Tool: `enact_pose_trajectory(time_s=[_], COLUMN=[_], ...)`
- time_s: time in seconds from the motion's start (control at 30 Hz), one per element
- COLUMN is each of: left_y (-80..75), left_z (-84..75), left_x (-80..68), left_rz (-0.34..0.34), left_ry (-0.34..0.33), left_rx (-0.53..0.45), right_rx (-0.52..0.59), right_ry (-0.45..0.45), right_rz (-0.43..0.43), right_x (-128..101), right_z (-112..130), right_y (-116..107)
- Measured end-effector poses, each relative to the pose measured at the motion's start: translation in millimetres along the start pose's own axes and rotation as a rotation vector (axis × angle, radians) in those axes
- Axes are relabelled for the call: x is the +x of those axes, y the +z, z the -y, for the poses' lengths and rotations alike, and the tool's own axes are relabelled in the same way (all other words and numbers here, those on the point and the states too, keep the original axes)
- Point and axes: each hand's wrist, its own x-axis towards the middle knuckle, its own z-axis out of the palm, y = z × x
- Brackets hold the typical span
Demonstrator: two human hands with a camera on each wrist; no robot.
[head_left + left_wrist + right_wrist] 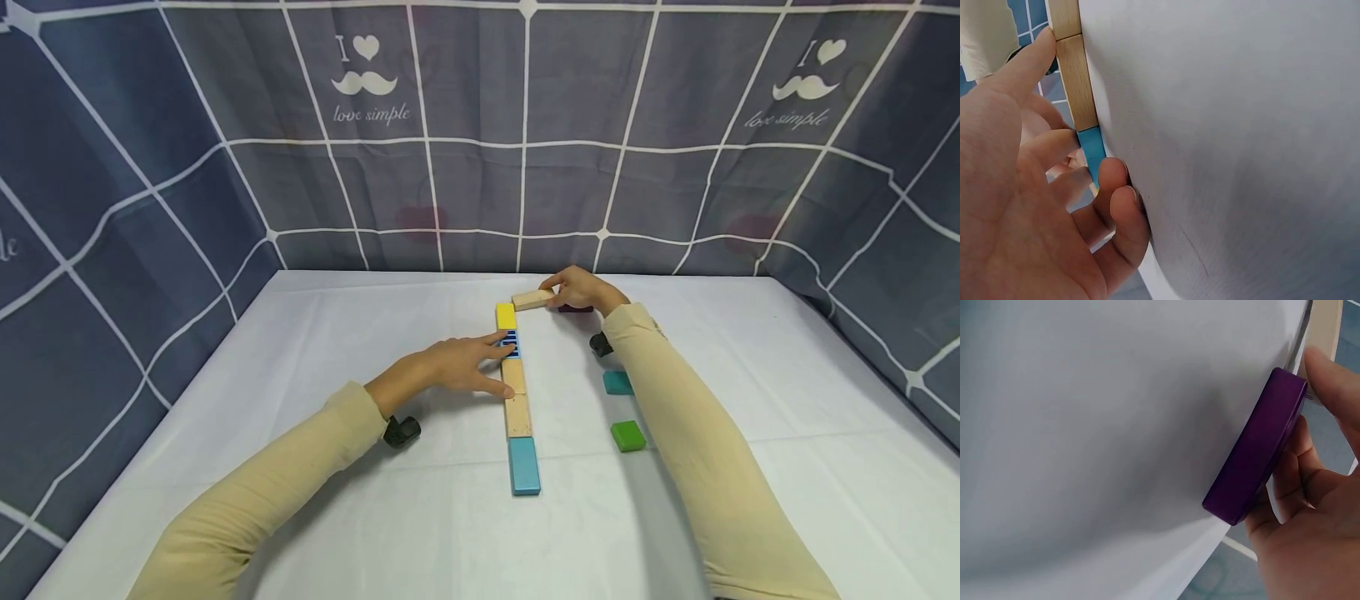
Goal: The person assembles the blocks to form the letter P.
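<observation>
Pinching the plain wooden block (533, 299) at frame centre, just above the yellow block (506, 316), the right hand (581, 291) is holding its end with curled fingers; a purple block (1259, 448) is lying against that palm. Left hand (450, 368) is resting with straight fingers against the row of blocks (517, 400) running down the middle of the white table (300, 350). Teal block (617, 382) and green block (627, 436) are sitting right of the row.
</observation>
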Motion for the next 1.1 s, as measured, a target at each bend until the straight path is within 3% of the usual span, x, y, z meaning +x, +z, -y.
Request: enact_pose_trajectory(time_s=[0.37,1.1], left_y=[-0.3,1.1], left_z=[-0.9,-0.4], left_x=[-0.3,1.7], left_rz=[-0.001,0.0], left_ry=[-0.005,-0.013], left_rx=[-0.006,0.005], right_rx=[0.06,0.047], right_ry=[0.008,-0.001], right_rz=[0.018,-0.013], right_x=[0.5,-4.0], right_z=[-3.5,-9.7], right_y=[3.4,0.8])
